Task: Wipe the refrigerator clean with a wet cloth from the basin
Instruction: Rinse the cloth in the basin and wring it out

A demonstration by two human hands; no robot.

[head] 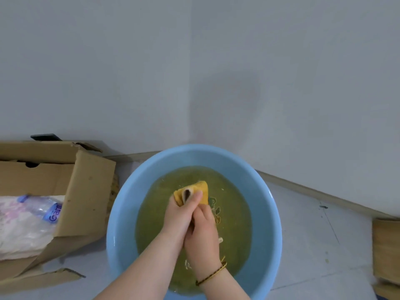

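The cloth (200, 190), yellow and bunched, is held at lower centre of the frame above the murky water of the basin (129, 204) — it is clamped by both hands. The left hand (178, 215) is wrapped round its upper part, the right hand (203, 237) closed on it just below, wrists nearly touching (a cord bracelet is worn on the right). If it is wrung too little, drips would likely be carried to the refrigerator, which is not in view; a hard twist could splash water onto the floor (303, 234) or the box (86, 191) at left.
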